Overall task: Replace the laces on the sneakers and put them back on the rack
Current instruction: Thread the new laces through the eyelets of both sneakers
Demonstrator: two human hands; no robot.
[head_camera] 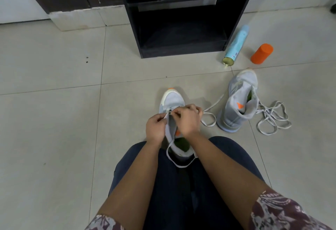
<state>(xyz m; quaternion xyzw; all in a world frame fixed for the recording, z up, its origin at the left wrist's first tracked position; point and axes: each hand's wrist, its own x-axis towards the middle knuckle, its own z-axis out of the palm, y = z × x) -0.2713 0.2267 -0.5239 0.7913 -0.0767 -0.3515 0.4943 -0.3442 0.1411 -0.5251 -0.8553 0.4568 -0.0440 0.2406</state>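
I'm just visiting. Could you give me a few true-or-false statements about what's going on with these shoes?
1. The left hand and right hand both hold the lace at the near sneaker. True.
2. The second sneaker sits on the rack. False: it sits on the floor, off the rack.
3. The blue spray can stands upright. False: it lies on its side.
4. A loose lace lies beside the second sneaker. True.

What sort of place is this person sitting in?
Probably a room in a home: a tiled floor, a black rack by the wall, and a grey sneaker and an aerosol can left loose on the floor.
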